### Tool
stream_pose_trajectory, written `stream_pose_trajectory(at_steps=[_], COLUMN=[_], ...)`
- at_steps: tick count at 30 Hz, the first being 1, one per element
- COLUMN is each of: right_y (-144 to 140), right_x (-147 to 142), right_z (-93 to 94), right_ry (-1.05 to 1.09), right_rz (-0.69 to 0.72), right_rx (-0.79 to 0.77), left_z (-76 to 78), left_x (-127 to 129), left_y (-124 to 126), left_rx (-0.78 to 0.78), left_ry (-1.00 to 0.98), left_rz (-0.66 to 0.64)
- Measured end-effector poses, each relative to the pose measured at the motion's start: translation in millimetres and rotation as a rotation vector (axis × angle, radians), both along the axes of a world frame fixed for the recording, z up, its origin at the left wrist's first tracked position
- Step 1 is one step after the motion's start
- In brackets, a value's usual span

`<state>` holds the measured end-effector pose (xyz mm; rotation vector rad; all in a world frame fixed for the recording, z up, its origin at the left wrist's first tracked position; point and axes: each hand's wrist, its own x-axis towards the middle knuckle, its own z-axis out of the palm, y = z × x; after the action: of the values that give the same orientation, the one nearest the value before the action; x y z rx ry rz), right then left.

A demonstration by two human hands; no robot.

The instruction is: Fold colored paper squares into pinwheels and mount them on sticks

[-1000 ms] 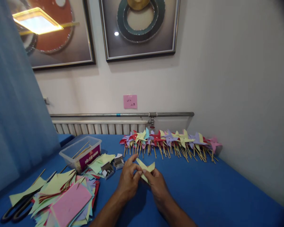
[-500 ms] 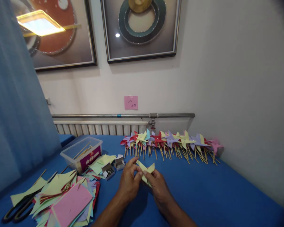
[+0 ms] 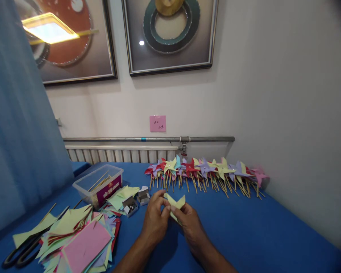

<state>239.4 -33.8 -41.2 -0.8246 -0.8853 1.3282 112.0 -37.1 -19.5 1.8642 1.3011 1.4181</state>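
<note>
White plaster walls [image 3: 272, 94] meet in a corner. Two framed pictures [image 3: 170, 36] hang above a steel pipe [image 3: 147, 139] and ribbed radiator [image 3: 116, 154]. Blue curtain [image 3: 17, 144] at left; ceiling light reflected in the glass.

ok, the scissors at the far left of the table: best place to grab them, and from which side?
Probably the dark handle loops of the scissors, coming from above at the near-left table edge. The blades run up-right under the paper pile, so only the loops lie exposed.

Single head view, looks forward and slightly down across blue table [image 3: 244, 227] toward wall [image 3: 272, 94]; hands near at bottom edge, pictures far above.
</note>
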Motion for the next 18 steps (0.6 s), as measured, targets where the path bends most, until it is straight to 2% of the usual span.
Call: stream_pose_trajectory(at_steps=[4, 7, 9, 11, 14, 18], right_y=[-1.8, -4.9, -6.1, -6.4, -6.2, -6.3], right_x=[0.9, 0.4, 0.1, 0.4, 2.1, 5.0], right_z=[3.1, 7.5, 10.3, 12.5, 14.2, 14.5], right_ry=[-0.005, -0.011, -0.009, -0.006, -0.012, -0.061], right_rz=[0.002, -0.008, -0.013, -0.013, -0.015, 0.012], right_rx=[0.000, -0.004, 0.004, 0.017, 0.025, 0.027], left_z=[-0.8, -0.6, -0.4, 0.0, 2.8, 8.4], left_x=[-0.5, -0.6, -0.2, 0.3, 0.0, -2.5], left_y=[1.5, 2.3, 2.9, 3.6, 5.0, 7.4], left_rx=[0.021, 0.017, -0.017, -0.114, -0.277, -0.405], left_ry=[-0.036, -0.063, -0.091, -0.128, -0.195, -0.312], left_rz=[0.015, 0.089, 0.152, 0.170, 0.082, -0.170])
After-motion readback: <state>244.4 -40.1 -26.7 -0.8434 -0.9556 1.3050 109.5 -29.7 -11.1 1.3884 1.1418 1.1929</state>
